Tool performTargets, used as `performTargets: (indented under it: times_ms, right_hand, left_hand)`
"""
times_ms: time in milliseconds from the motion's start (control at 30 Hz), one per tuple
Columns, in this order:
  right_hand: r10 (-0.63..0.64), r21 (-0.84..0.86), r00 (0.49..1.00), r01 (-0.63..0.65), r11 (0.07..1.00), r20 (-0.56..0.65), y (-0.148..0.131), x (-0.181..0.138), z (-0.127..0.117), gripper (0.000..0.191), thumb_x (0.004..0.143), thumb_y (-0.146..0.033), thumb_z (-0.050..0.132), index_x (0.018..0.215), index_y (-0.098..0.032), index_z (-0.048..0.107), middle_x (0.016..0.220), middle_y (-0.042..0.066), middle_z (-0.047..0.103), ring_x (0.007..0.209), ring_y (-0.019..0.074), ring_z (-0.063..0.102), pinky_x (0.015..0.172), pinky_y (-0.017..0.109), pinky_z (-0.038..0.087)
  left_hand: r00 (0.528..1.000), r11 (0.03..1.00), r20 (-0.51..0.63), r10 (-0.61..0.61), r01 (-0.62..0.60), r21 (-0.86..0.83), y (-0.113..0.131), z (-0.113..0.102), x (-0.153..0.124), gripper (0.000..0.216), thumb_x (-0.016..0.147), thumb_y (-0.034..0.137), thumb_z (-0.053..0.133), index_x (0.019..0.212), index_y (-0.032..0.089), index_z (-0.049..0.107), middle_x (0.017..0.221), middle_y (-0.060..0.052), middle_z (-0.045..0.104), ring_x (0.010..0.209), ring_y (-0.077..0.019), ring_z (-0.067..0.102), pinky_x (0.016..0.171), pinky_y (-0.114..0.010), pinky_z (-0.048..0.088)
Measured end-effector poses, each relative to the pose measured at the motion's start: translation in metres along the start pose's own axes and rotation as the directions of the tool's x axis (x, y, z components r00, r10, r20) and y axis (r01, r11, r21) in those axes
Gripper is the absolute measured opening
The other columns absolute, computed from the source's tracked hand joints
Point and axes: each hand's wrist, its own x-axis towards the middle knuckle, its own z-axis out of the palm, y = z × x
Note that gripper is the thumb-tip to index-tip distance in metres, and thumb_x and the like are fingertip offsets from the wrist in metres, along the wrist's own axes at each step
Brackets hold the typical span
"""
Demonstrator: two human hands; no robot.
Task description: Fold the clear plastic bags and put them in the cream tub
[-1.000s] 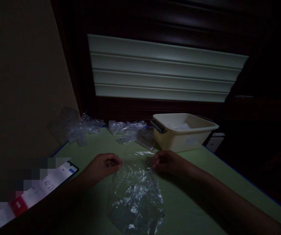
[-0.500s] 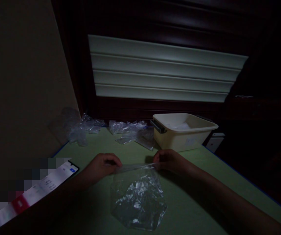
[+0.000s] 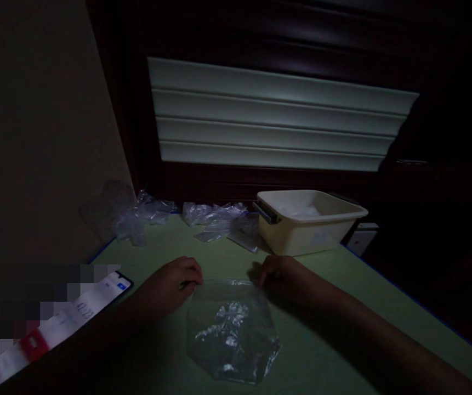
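A clear, crinkled plastic bag [image 3: 233, 334] lies spread out on the green tabletop in front of me. At its far left corner is my left hand [image 3: 181, 281], fingers curled and closed on the bag's edge. My right hand [image 3: 280, 274] pinches the far right corner, with its fingertips pointing down at the table. The bag's far edge runs between the two hands, close to the tabletop. My fingers partly hide both corners, and the light is dim.
A cream plastic tub [image 3: 301, 233] with dark handles stands at the back right, with whitish plastic inside. Crumpled clear bags [image 3: 215, 216] lie along the back edge. A lit phone [image 3: 83, 307] is at the left, and a white box [image 3: 361, 240] is beyond the right edge.
The bag's far edge, raised and bunched between my hands before, has come down flatter onto the table. My left fingers have curled downward, and my right hand has lowered slightly.
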Motion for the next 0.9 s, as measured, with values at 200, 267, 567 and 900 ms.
performTargets:
  times_ms: [200,267,567,900]
  right_hand:
    - [-0.011,-0.142,0.999,0.016,0.99,0.037,-0.015,-0.006,-0.008,0.027,0.07,-0.002,0.051,0.079,-0.014,0.073,0.083,0.009,0.066,0.075,0.0198,0.061,0.068,0.03,0.045]
    - [-0.015,-0.184,0.998,0.026,0.983,0.064,-0.02,-0.008,-0.009,0.023,0.073,-0.005,0.052,0.08,-0.014,0.072,0.085,0.009,0.065,0.075,0.019,0.06,0.067,0.028,0.045]
    - [0.097,-0.219,0.994,-0.085,0.972,0.045,-0.008,-0.006,-0.007,0.013,0.076,-0.028,0.067,0.078,-0.016,0.063,0.077,0.005,0.061,0.064,0.0162,0.054,0.056,0.027,0.036]
    - [0.126,-0.105,0.99,-0.119,0.987,0.06,-0.003,-0.007,-0.005,0.013,0.074,-0.018,0.062,0.087,-0.016,0.062,0.078,0.003,0.063,0.066,0.0153,0.054,0.055,0.024,0.038]
  left_hand:
    - [0.994,0.973,0.021,0.107,-0.109,0.201,0.017,-0.004,-0.003,0.026,0.078,0.008,0.043,0.077,0.014,0.068,0.085,-0.007,0.062,0.083,-0.0196,0.057,0.074,-0.03,0.044]
    - [0.993,0.961,0.03,0.111,-0.115,0.252,0.021,-0.004,-0.004,0.023,0.081,0.011,0.044,0.076,0.014,0.066,0.084,-0.007,0.061,0.083,-0.0196,0.057,0.075,-0.03,0.043]
    - [0.995,0.955,0.102,0.011,-0.04,0.293,0.02,-0.004,-0.003,0.011,0.082,0.025,0.058,0.081,0.015,0.062,0.09,-0.005,0.06,0.089,-0.0216,0.056,0.078,-0.032,0.042]
    - [0.995,0.967,0.091,-0.048,0.023,0.252,0.019,-0.002,-0.005,0.023,0.082,0.029,0.06,0.101,0.016,0.064,0.104,-0.009,0.059,0.1,-0.0247,0.054,0.087,-0.035,0.042]
